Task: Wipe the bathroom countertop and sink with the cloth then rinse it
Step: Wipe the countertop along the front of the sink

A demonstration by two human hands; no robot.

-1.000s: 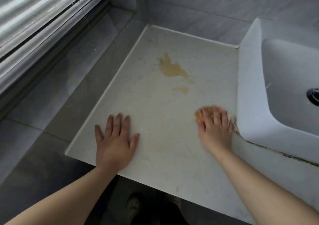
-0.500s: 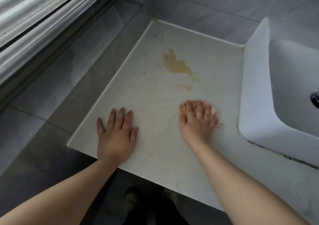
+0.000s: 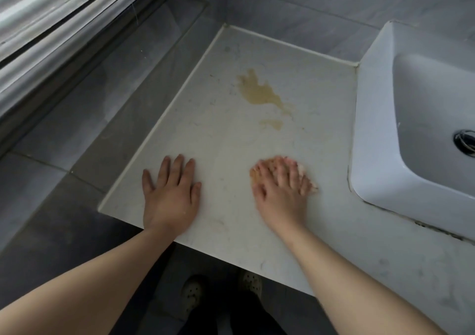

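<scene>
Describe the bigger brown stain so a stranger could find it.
Start at the white sink on the right; the pale countertop runs left of it. Near its back lies the big stain, yellow-brown and splayed, larger than the small smear just in front of it.

My countertop (image 3: 231,142) is creamy white with tiny grey specks. The stain (image 3: 259,92) on it is yellow-brown. My cloth (image 3: 255,176) is orange with a bit of pale pink. The sink (image 3: 372,129) is plain white. The wall tiles (image 3: 308,8) are grey with soft cloudy streaks.
</scene>
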